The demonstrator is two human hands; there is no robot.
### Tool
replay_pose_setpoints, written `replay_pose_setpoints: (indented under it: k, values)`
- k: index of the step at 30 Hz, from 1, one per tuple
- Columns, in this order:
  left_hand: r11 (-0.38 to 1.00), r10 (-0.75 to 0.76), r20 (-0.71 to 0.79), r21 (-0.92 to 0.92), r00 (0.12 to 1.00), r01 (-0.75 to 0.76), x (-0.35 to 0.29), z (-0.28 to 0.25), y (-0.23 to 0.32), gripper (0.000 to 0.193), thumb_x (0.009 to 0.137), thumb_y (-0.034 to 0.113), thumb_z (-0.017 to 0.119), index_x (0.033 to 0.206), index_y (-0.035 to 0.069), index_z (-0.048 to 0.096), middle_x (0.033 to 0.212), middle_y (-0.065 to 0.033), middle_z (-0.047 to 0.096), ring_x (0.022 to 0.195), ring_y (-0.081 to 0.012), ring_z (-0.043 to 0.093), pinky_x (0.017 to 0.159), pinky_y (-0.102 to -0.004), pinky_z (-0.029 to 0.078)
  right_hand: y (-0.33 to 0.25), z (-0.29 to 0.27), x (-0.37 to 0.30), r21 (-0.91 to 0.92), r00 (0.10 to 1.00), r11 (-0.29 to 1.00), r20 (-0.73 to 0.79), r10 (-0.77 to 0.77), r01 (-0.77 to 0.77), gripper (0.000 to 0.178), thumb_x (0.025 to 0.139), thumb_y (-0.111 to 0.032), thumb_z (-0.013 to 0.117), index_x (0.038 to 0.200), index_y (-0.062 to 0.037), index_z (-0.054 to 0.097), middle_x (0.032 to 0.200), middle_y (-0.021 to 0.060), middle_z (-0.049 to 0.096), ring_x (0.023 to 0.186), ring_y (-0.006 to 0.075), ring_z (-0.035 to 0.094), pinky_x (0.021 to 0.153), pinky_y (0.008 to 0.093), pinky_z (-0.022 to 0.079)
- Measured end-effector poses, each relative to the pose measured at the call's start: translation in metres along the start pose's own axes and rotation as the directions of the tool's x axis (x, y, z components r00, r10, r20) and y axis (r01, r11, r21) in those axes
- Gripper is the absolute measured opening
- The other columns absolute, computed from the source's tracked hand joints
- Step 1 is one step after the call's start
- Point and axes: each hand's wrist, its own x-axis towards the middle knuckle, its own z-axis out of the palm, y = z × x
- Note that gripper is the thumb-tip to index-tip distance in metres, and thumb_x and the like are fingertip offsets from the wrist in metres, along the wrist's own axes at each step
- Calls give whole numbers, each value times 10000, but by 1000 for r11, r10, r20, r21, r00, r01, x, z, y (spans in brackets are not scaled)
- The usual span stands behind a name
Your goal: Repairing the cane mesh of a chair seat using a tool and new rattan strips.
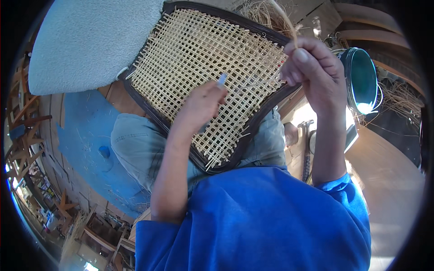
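At the far left a pale grey cushion (86, 43) lies beside a blue mat (90, 135) on the floor. Just right of it, a dark-framed chair seat (149, 97) rests tilted on the person's lap, its woven cane mesh (199, 58) an open lattice with loose strand ends at the near edge. The left hand (201, 106) lies on the mesh near its middle, fingers closed around a small tool with a pale tip (221, 80). To the right, the right hand (312, 67) is raised over the frame's right edge, fingers pinched on a cane strand (289, 22) that runs up and away. Further right stands a round teal-lined metal bowl (364, 81), and a hammer (307, 144) lies below it.
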Motion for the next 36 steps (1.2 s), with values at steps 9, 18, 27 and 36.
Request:
replay_pose_setpoints:
  k: [9, 18, 27, 36]
  values:
    - [923, 230, 221, 260, 948, -284, 44, 43, -6, 313, 854, 232, 447, 711, -25, 556, 640, -179, 570, 554, -280, 531, 587, -409, 429, 16, 24, 17, -449, 997, 893, 50, 64, -35, 175, 890, -143, 557, 935, 16, 614, 712, 43, 561, 622, 93, 500, 566, 257, 405]
    - [661, 76, 110, 739, 991, -132, 12, -4, -17, 285, 911, 254, 408, 957, 24, 569, 751, -148, 598, 642, -304, 580, 619, -417, 462, 68, -3, 20, -811, 815, 574, 253, 522, -115, 230, 823, -224, 610, 879, -3, 640, 633, 77, 563, 565, 148, 511, 550, 316, 408]
    - [488, 102, 162, 852, 982, -191, 19, 11, 12, 286, 796, 173, 442, 733, -20, 643, 721, -215, 623, 700, -350, 627, 669, -442, 494, 66, -4, 29, -942, 851, 333, 203, 485, 35, 161, 756, -159, 535, 728, -3, 513, 614, 170, 503, 556, 304, 501, 556, 390, 404]
    - [413, 316, 176, 859, 932, -302, 17, 36, -6, 203, 779, 94, 459, 764, -36, 615, 798, -210, 638, 766, -363, 632, 666, -444, 502, 61, 11, 34, -970, 867, 183, 227, 444, 161, 134, 777, -136, 508, 749, -11, 546, 688, 186, 554, 638, 339, 565, 602, 424, 431]
